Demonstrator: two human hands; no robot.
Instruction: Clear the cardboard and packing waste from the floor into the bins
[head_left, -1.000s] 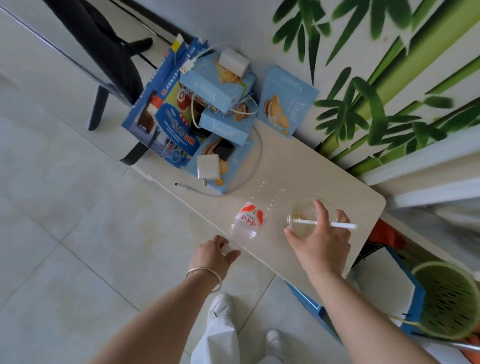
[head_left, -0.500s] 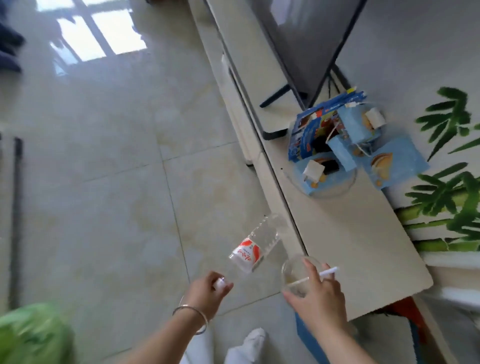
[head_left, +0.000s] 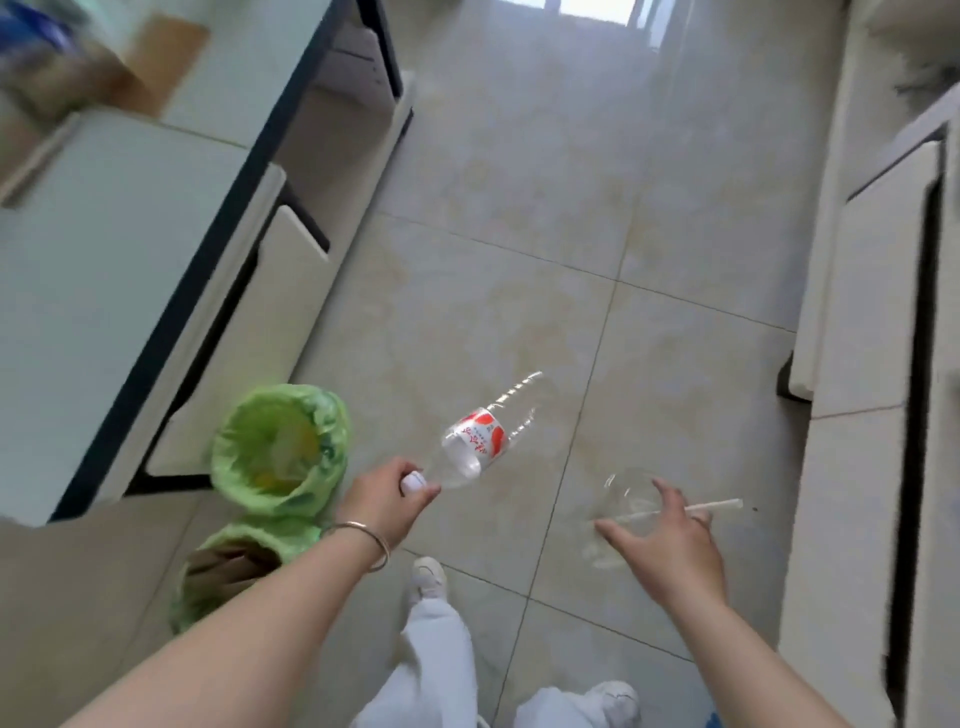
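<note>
My left hand (head_left: 387, 501) grips a clear plastic bottle (head_left: 480, 441) with a red and white label by its white cap, the bottle pointing up and to the right over the floor. My right hand (head_left: 667, 540) holds a clear plastic cup (head_left: 626, 501) from above, with a white straw (head_left: 717, 505) sticking out to the right. Two bins with green liners stand at the lower left: the farther bin (head_left: 280, 449) shows yellowish waste inside, the nearer bin (head_left: 234, 566) holds brown cardboard. My left hand is just right of the bins.
A low pale table (head_left: 104, 291) with dark edging fills the left side. A pale cabinet (head_left: 878, 364) runs along the right. Beige tiled floor (head_left: 519, 234) lies between them. My white trousers and shoes (head_left: 428, 574) are at the bottom.
I have turned away from the cabinet top with the blue boxes. The bottle and cup have come off that surface and are now carried over the floor beside the green bins.
</note>
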